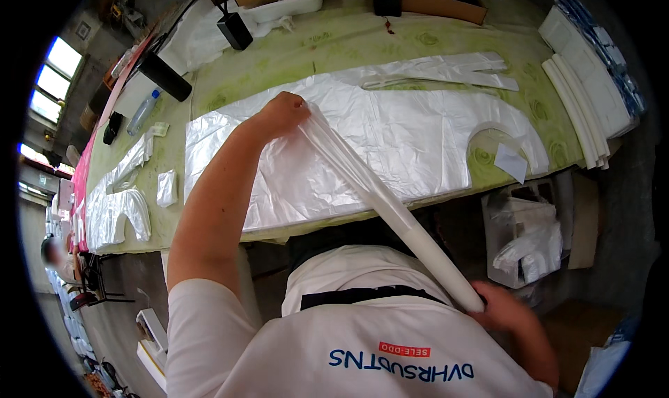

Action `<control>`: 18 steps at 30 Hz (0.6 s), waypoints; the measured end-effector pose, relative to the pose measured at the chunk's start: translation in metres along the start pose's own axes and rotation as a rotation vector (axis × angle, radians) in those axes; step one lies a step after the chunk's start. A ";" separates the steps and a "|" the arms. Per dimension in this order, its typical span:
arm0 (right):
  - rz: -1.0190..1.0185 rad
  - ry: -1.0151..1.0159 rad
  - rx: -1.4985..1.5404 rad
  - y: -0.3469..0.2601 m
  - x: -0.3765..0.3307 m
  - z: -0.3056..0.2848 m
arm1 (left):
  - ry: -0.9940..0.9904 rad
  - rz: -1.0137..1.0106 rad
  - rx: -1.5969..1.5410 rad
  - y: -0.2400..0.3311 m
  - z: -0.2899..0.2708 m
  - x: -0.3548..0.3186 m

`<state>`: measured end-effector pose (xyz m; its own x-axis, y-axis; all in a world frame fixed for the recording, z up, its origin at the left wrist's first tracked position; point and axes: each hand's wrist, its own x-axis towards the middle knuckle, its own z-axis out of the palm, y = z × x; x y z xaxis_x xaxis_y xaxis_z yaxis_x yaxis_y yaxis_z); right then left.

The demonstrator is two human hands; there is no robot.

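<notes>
A long bundle of white plastic bags (355, 168) stretches slantwise from my left hand to my right. Its upper part is loose, pleated film, and its lower part is a smooth, tight roll. My left hand (282, 116) is closed on the loose upper end, above the table. Beside my right hip, my right hand (503, 306) grips the rolled lower end, its fingers partly hidden and blurred. Beneath the bundle, a flat stack of large white plastic bags (411, 130) lies with its handle loops toward the right.
Green patterned cloth (536, 109) covers the table. Smaller bags (118, 213), a water bottle (143, 112) and a black cylinder (164, 76) lie on the left. White rolls (578, 112) lie at the right edge, above a crate of film (523, 238). Another person (63, 259) sits far left.
</notes>
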<state>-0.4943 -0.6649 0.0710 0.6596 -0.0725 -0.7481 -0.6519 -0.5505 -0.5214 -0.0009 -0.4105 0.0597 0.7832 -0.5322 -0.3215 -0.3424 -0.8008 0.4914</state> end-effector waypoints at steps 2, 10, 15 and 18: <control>0.079 -0.002 0.088 0.044 -0.016 0.009 | 0.096 0.168 0.242 -0.019 0.005 0.015; 0.100 0.147 0.349 0.090 -0.028 0.028 | 0.457 0.210 0.100 -0.008 0.007 0.021; -0.322 0.350 0.304 0.057 -0.004 -0.003 | 0.415 0.678 0.113 -0.009 0.065 -0.056; -0.511 0.482 0.137 0.016 0.031 -0.034 | 0.037 0.887 0.391 0.014 0.089 -0.131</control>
<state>-0.4714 -0.7047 0.0535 0.9662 -0.2107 -0.1484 -0.2378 -0.5071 -0.8284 -0.1546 -0.3766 0.0371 0.1704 -0.9832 0.0655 -0.9598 -0.1505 0.2370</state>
